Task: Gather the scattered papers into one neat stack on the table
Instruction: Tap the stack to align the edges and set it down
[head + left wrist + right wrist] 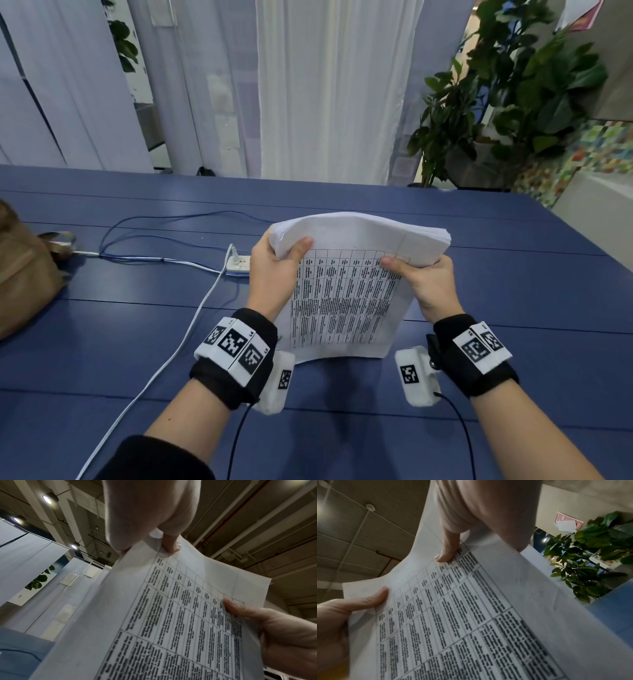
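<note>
1. The papers (346, 294) are already gathered into one bundle, held upright with the bottom edge at or just above the blue counter (513, 308); the head view does not settle whether the edge touches.
2. The left hand (274, 274) grips the upper left side of the bundle, thumb on the printed face, and the right hand (424, 284) grips the upper right side the same way.
3. The top of the bundle curls away from the person, so the sheets are bent rather than flat.
4. This looks like the squaring step: tapping the edges level.
5. Next, the bundle probably needs straightening, then lowering flat onto the counter, clear of the power strip (238, 263) and its cables (164, 356) just to the left.
</note>
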A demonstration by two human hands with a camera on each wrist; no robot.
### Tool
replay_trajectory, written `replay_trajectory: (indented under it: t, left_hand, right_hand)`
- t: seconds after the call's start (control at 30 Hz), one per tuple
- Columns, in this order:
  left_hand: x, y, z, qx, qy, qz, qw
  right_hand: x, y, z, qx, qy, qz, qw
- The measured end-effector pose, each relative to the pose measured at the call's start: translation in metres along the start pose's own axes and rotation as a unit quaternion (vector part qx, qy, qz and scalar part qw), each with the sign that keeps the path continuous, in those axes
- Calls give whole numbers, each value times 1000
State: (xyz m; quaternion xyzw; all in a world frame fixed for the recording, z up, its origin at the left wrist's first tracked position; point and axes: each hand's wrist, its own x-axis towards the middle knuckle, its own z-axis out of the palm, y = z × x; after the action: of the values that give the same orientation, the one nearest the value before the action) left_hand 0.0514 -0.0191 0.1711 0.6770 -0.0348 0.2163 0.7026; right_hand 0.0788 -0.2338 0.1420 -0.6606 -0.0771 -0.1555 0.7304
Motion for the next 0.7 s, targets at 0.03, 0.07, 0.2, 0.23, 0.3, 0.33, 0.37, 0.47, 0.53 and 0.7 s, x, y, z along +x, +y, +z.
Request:
replay_trajectory:
  t: [0.03,0.07,0.2,0.23,0.3,0.33,0.37,0.47,0.53,0.7]
  left_hand:
    - [0,3,0,-3,-5,8,1000]
    - [0,4,0,-5,-9,13,1000]
    - [-1,1,-4,-23,27,23,999]
    - [-3,1,-3,-28,40,25,999]
    - [-8,1,0,-32,52,27,998]
    - [-12,3,3,-34,54,24,998]
    - [-14,4,4,-36,51,18,998]
    - [-18,5,2,-40,40,-5,998]
    - [-18,4,-2,-57,25,-22,998]
    - [-17,4,-7,-87,-22,-48,995]
  right_hand:
    - [0,-1,-1,0,2,-2,1000]
    - [1,-1,-2,-2,0,-4,1000]
    - [-3,1,-5,2,-29,9,1000]
    - [-4,1,-6,2,-36,15,999]
    - [-6,0,-3,6,-35,25,999]
    - [-7,-2,-2,16,-35,24,999]
    - [-8,-3,-1,25,-35,22,999]
    - [-9,-7,-3,31,-33,12,999]
    - [-9,-10,-5,30,-38,13,999]
    - [-11,-13,-2,28,-58,15,998]
